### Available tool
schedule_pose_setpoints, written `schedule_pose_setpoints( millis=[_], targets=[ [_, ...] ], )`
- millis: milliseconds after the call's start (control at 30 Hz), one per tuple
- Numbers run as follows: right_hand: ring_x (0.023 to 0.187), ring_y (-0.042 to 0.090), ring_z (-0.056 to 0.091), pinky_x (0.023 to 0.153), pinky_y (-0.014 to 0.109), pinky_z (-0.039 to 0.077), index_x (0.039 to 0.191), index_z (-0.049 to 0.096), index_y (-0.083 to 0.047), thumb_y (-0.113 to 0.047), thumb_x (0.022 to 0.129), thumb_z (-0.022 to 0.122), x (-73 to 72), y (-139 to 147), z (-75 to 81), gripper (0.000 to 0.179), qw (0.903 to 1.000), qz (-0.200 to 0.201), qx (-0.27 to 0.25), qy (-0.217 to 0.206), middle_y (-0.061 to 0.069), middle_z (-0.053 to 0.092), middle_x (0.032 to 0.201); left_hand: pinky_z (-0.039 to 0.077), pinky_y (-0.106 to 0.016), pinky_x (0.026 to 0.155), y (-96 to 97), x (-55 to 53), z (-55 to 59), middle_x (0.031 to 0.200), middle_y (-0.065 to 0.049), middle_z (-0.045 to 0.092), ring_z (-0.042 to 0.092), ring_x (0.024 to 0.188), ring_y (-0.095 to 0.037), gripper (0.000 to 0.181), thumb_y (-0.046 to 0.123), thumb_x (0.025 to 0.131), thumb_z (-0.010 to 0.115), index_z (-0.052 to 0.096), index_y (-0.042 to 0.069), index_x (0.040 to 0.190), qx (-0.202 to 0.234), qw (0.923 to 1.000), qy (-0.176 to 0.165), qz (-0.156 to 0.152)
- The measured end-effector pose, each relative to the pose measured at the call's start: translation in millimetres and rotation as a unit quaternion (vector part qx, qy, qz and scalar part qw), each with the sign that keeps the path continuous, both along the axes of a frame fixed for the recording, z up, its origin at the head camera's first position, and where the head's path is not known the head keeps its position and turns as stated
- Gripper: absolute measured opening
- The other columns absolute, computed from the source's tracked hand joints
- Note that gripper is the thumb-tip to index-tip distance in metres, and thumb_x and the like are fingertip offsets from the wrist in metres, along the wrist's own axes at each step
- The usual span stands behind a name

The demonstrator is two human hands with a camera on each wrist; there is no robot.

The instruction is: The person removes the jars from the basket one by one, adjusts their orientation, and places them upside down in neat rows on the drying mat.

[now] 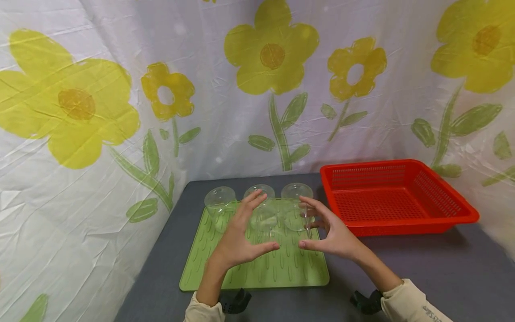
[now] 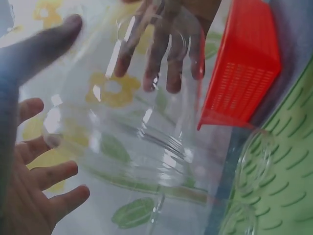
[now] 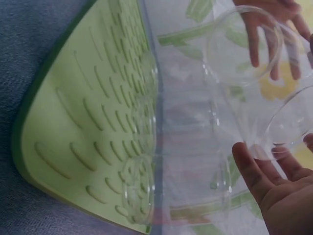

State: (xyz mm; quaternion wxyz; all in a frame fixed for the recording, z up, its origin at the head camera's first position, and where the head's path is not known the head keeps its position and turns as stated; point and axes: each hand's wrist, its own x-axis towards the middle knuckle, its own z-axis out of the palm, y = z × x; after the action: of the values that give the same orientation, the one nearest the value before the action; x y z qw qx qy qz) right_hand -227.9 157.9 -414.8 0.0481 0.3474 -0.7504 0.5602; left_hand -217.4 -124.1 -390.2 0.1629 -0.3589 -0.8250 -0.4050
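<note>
Between my two hands, above the green ridged mat (image 1: 277,268), is clear plastic cupware (image 2: 146,132). It shows several rim lines, and whether it is one cup or a few nested ones I cannot tell. On its left side my left hand (image 1: 239,237) holds it with curved, spread fingers and thumb. My right hand (image 1: 331,230) grips the opposite side, its fingertips at the edge in the right wrist view. Three more clear plastic cups stand in a row along the mat's back edge: a left one (image 1: 219,199), a middle one (image 1: 254,190) and a right one (image 1: 295,192).
A red perforated plastic basket (image 1: 378,226) stands right of the mat on the dark grey table (image 1: 157,273). Behind and at the sides hangs a white curtain (image 1: 209,94) printed with yellow flowers.
</note>
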Motion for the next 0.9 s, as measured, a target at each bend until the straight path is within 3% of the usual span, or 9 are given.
schedule_pose_setpoints(
  millis=[100,233,400,567,700,900],
  targets=[
    [0.123,0.021,0.057,0.095,0.036,0.057,0.159,0.034,-0.026,-0.012,0.079,0.088,2.4,-1.9,-3.8,0.097,0.9996,-0.016,0.022,0.006,0.011,0.047,0.151,0.046,-0.059,0.110,4.9,3.4,2.9,0.169,-0.001,0.025,0.031,0.154,-0.029,0.109,0.037,0.072,0.094,0.031,0.029,0.160,-0.056,0.9979,0.031,0.013],
    [0.121,0.028,0.058,0.093,0.038,0.057,0.158,0.036,-0.025,-0.021,0.078,0.090,4.7,-5.0,-3.7,0.097,0.9985,-0.031,0.045,0.008,0.008,0.048,0.151,0.048,-0.054,0.109,12.0,2.3,3.2,0.167,-0.002,0.030,0.040,0.149,-0.030,0.110,0.047,0.069,0.094,0.034,0.027,0.159,-0.124,0.9892,0.075,0.019],
    [0.121,0.028,0.058,0.092,0.042,0.058,0.158,0.037,-0.026,-0.028,0.076,0.092,6.8,-10.2,1.7,0.098,0.9970,-0.043,0.062,0.013,0.005,0.048,0.151,0.044,-0.057,0.112,17.0,-0.1,-1.2,0.162,-0.006,0.040,0.045,0.146,-0.030,0.110,0.052,0.066,0.094,0.038,0.026,0.158,-0.172,0.9799,0.098,0.024],
    [0.121,0.023,0.057,0.092,0.043,0.058,0.157,0.038,-0.028,-0.033,0.075,0.092,7.3,-13.6,5.7,0.099,0.9951,-0.058,0.077,0.019,0.003,0.049,0.149,0.042,-0.057,0.114,19.1,-2.5,-4.7,0.156,-0.008,0.048,0.047,0.144,-0.028,0.108,0.048,0.067,0.095,0.041,0.022,0.157,-0.181,0.9766,0.113,0.028],
    [0.124,0.028,0.057,0.093,0.044,0.058,0.158,0.036,-0.025,-0.033,0.076,0.091,6.6,-14.2,6.1,0.100,0.9940,-0.060,0.089,0.022,0.009,0.048,0.152,0.043,-0.055,0.114,20.2,-3.7,-7.5,0.154,-0.005,0.051,0.049,0.142,-0.027,0.105,0.045,0.068,0.095,0.043,0.019,0.155,-0.174,0.9770,0.119,0.033],
    [0.132,0.036,0.053,0.098,0.050,0.055,0.162,0.028,-0.024,-0.027,0.076,0.091,4.4,-11.3,5.4,0.107,0.9955,-0.052,0.075,0.027,0.015,0.043,0.156,0.043,-0.052,0.115,20.5,-4.6,-13.6,0.155,-0.003,0.050,0.049,0.143,-0.026,0.105,0.042,0.070,0.094,0.039,0.019,0.157,-0.135,0.9850,0.103,0.031]
  ],
)
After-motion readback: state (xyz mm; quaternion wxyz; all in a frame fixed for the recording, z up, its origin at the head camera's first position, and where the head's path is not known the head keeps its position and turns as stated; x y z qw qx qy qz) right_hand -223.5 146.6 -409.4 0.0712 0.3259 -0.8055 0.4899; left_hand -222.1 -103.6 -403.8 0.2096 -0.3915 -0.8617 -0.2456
